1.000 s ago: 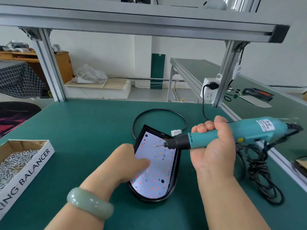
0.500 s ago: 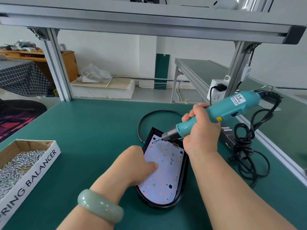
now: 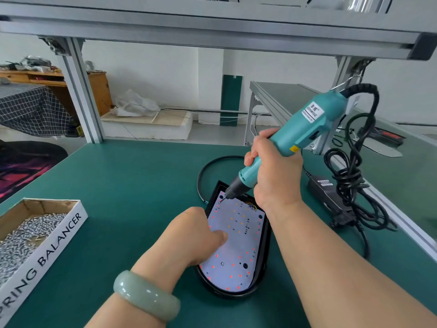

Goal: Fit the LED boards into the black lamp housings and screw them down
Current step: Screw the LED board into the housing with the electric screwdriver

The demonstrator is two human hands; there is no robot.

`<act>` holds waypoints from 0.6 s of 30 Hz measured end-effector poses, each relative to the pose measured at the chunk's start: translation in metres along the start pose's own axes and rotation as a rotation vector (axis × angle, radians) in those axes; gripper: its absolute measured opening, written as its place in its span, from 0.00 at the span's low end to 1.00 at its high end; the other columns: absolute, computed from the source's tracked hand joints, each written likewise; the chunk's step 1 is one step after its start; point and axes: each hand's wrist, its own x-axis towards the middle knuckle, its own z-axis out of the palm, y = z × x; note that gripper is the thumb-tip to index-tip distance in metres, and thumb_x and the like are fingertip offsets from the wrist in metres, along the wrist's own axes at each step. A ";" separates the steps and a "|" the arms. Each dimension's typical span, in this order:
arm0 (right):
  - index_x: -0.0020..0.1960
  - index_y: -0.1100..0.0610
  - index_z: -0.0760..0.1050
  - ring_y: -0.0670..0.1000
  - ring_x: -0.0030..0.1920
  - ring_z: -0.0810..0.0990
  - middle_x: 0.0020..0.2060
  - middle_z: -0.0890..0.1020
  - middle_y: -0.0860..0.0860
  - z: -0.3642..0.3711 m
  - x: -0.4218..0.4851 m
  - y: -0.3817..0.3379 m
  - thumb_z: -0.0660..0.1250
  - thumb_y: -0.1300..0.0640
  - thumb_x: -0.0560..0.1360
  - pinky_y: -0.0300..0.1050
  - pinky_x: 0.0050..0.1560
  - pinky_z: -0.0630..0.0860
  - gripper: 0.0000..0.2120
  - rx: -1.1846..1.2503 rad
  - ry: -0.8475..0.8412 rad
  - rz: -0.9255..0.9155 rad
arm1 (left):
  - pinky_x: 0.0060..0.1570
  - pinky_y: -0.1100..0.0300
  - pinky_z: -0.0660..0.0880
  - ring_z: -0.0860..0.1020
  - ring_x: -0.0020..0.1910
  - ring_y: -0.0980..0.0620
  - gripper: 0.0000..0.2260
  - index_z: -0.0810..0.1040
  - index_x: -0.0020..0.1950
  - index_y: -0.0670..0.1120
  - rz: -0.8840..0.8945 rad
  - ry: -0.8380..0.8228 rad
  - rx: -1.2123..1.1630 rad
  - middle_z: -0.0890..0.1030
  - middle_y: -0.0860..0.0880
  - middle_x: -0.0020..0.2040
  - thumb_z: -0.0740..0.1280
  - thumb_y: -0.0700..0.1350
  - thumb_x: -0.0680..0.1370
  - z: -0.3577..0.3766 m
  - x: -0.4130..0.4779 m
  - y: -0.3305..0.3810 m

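Green bench (image 3: 142, 185) bears white, red-dotted LED board (image 3: 236, 252).

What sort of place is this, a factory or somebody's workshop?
Probably a small lamp-assembly workshop: a green-matted workbench under an aluminium frame, a corded electric screwdriver pointed at an LED board in a black lamp housing, and a box of loose screws.

Green bench (image 3: 132, 185). Left edge: open box (image 3: 59, 237) of screws (image 3: 23, 237). Centre: black housing (image 3: 266, 245) lying flat, cable loop (image 3: 201, 171) just behind it. Right: adapter (image 3: 324, 190) touching tangled cord (image 3: 350, 176).
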 end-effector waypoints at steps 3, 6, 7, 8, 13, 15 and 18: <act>0.37 0.55 0.71 0.49 0.23 0.68 0.25 0.70 0.48 0.007 0.003 -0.001 0.64 0.64 0.66 0.38 0.28 0.68 0.05 -0.014 -0.085 0.005 | 0.30 0.60 0.67 0.71 0.33 0.51 0.13 0.68 0.42 0.46 0.003 0.013 0.034 0.74 0.50 0.37 0.68 0.52 0.74 0.000 -0.001 0.001; 0.38 0.55 0.71 0.47 0.22 0.68 0.26 0.71 0.48 0.014 0.006 -0.003 0.65 0.64 0.67 0.40 0.27 0.68 0.05 -0.010 -0.177 -0.005 | 0.31 0.60 0.68 0.73 0.34 0.50 0.13 0.69 0.43 0.46 0.007 0.019 0.043 0.75 0.49 0.38 0.68 0.53 0.73 0.000 -0.001 0.003; 0.38 0.56 0.71 0.47 0.22 0.68 0.26 0.71 0.48 0.015 0.007 -0.003 0.66 0.63 0.67 0.40 0.27 0.68 0.05 -0.013 -0.197 -0.005 | 0.31 0.60 0.67 0.73 0.34 0.50 0.13 0.69 0.43 0.46 0.009 0.021 0.049 0.75 0.49 0.38 0.68 0.53 0.73 0.000 -0.001 0.003; 0.39 0.56 0.71 0.47 0.22 0.68 0.26 0.71 0.49 0.016 0.007 -0.003 0.66 0.63 0.67 0.40 0.27 0.68 0.05 -0.022 -0.211 -0.006 | 0.30 0.60 0.66 0.72 0.33 0.51 0.13 0.68 0.42 0.46 0.010 0.024 0.058 0.74 0.49 0.37 0.68 0.53 0.74 0.000 -0.001 0.004; 0.37 0.56 0.68 0.47 0.21 0.67 0.22 0.70 0.47 0.015 0.006 -0.002 0.67 0.65 0.71 0.39 0.27 0.68 0.09 0.008 -0.223 0.005 | 0.27 0.60 0.62 0.68 0.30 0.52 0.15 0.65 0.39 0.46 0.006 0.035 0.088 0.70 0.50 0.35 0.68 0.53 0.74 -0.001 -0.002 0.006; 0.37 0.56 0.67 0.46 0.21 0.67 0.20 0.70 0.46 0.014 0.003 0.000 0.67 0.67 0.73 0.38 0.27 0.67 0.12 0.010 -0.211 0.001 | 0.28 0.60 0.63 0.68 0.31 0.52 0.15 0.65 0.39 0.46 -0.001 0.029 0.081 0.70 0.50 0.35 0.68 0.53 0.74 -0.002 -0.002 0.006; 0.36 0.56 0.66 0.45 0.20 0.67 0.19 0.69 0.44 0.015 -0.001 0.001 0.67 0.64 0.70 0.38 0.26 0.67 0.10 0.004 -0.176 -0.013 | 0.30 0.60 0.65 0.70 0.33 0.50 0.14 0.67 0.41 0.45 -0.005 0.027 0.063 0.73 0.49 0.36 0.68 0.53 0.74 -0.002 -0.001 0.005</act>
